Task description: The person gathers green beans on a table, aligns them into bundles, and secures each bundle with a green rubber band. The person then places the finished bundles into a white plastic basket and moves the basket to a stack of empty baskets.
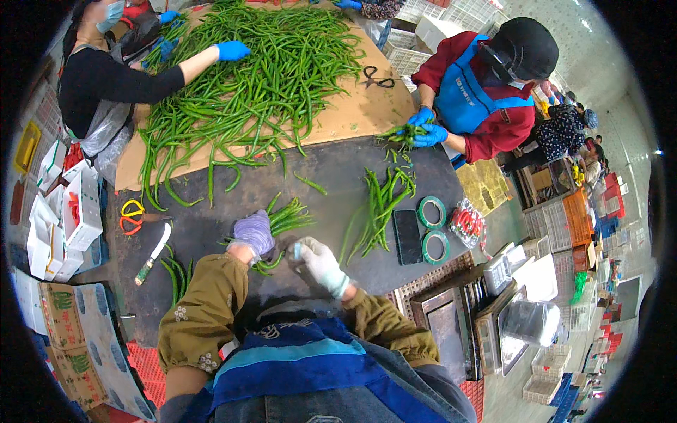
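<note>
In a purple glove, my left hand is closed around a bunch of long green chili peppers over the dark tabletop. My right hand, in a whitish knit glove, is just right of the bunch; its fingers are blurred, and whether they hold anything is unclear. A loose group of green chilies lies farther right, beside a black phone and two green tape rolls. To the left are orange-and-yellow-handled scissors, a knife and a few more chilies.
A large heap of green chilies covers cardboard across the table, with black-handled scissors at its edge. Co-workers in blue gloves stand left and right. A bag of red items lies near the right edge, above stacked trays.
</note>
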`<move>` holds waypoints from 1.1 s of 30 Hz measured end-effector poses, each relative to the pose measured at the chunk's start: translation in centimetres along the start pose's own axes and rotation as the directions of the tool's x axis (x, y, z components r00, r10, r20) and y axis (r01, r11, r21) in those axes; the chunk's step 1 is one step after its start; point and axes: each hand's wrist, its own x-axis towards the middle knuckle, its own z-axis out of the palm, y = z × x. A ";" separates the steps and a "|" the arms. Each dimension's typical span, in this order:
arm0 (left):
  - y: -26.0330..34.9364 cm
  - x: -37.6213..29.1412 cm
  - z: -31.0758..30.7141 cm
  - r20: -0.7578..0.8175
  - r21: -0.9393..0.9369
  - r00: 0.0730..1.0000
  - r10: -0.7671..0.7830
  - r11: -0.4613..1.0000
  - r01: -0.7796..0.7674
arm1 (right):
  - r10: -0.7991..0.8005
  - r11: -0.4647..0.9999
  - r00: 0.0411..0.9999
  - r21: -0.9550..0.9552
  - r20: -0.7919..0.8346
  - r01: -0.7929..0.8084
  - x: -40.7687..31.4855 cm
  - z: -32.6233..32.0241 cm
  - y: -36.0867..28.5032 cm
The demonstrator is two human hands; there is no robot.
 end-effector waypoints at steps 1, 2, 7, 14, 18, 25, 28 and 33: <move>0.0 0.2 -0.2 0.022 -0.007 1.000 -0.005 1.000 0.005 | 0.114 0.957 0.993 0.264 0.036 -0.120 1.0 0.8 -0.9; 0.1 0.4 -0.4 0.043 -0.015 0.999 -0.009 1.000 0.010 | 0.098 0.972 0.994 0.210 0.045 -0.105 2.4 1.3 -0.5; -1.7 1.6 0.2 0.068 -0.119 0.998 0.001 0.993 0.007 | -0.068 0.899 0.996 0.437 0.055 0.037 6.5 3.2 2.9; -6.4 -1.8 -1.5 0.184 -0.902 0.931 0.314 0.430 0.033 | -0.128 0.830 0.985 0.557 0.114 0.043 4.1 3.5 -4.1; -5.8 -6.1 -1.8 -0.201 -0.950 0.891 0.408 -0.303 -0.075 | -0.485 0.874 0.863 0.110 0.143 0.473 2.3 5.1 -10.2; -3.1 -10.6 -3.1 -0.331 -0.860 0.917 0.223 -0.472 -0.195 | -0.625 0.579 0.664 -0.326 0.410 0.747 0.9 4.8 -15.4; -4.5 -12.2 -2.6 -0.225 -0.849 0.951 0.213 -0.521 -0.085 | -0.451 0.724 0.746 -0.288 0.491 0.627 2.3 3.8 -17.1; -8.9 -11.1 1.2 -0.444 -0.552 0.885 0.141 -0.821 -0.146 | -0.561 0.360 0.768 -0.743 0.310 0.563 5.5 2.8 -15.8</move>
